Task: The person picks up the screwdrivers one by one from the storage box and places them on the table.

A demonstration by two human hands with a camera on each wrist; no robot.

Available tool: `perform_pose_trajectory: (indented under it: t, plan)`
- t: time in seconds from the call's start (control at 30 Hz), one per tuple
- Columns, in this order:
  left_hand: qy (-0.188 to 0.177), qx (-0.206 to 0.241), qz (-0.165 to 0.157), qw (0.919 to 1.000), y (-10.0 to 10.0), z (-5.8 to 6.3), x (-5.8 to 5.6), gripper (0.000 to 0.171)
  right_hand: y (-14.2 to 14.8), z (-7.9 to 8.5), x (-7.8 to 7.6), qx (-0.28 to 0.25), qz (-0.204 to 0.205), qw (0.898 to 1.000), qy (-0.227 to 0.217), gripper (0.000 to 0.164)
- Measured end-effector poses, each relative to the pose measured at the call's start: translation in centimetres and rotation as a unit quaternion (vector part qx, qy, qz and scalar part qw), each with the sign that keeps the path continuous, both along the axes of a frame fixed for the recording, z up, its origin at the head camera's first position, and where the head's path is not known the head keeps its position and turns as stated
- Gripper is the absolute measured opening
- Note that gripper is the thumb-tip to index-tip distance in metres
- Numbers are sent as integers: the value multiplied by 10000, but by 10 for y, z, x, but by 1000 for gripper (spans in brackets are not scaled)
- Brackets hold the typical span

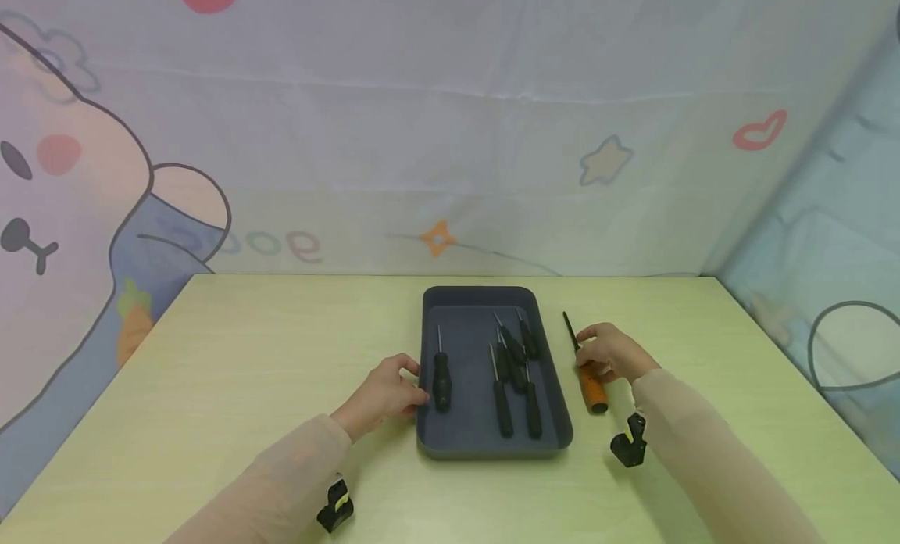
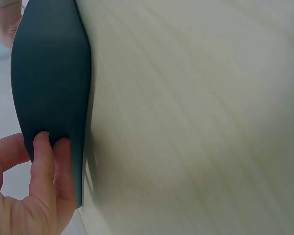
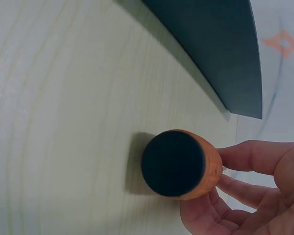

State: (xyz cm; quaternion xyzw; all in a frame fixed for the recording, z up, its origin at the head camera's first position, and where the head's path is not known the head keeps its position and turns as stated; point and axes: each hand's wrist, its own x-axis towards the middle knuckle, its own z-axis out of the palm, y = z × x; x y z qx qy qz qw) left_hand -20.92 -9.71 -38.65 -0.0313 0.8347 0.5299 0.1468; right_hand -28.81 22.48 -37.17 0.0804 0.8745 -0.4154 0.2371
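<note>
A dark grey tray (image 1: 492,453) lies on the table, with my left hand (image 1: 383,392) at its left side. The thumb is at the rim and the other fingertips rest against the outer wall (image 2: 51,73), pinching it. To the right of the tray lies a screwdriver (image 1: 592,389) with an orange handle, a black end cap and a dark shaft pointing away. My right hand (image 1: 610,352) pinches it near the top of the handle; the right wrist view shows the cap (image 3: 172,164) end-on. Inside the tray, one black-handled screwdriver (image 1: 441,381) lies at the left.
Several more black-handled screwdrivers (image 1: 502,407) lie together in the tray's right half, some overlapping. The pale wooden table (image 1: 281,333) ends at a printed cloth backdrop (image 1: 492,153). A small black device (image 1: 336,506) sits by the left wrist and another black device (image 1: 629,442) by the right.
</note>
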Motion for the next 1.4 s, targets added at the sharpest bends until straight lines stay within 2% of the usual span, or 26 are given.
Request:
perform_pose_trajectory:
  t: [0.47,1.1,1.4]
  plan:
    - [-9,48,27,10000,1,1,0,32,5,10,2,-126,199,9997,67,59]
    - [3,84,13,10000,0,3,1,31,5,38,-3,-194,464,9984,262,61]
    - [65,194,-4,9998,-1,1,1,31,-6,48,-6,-280,441,9982,291,58]
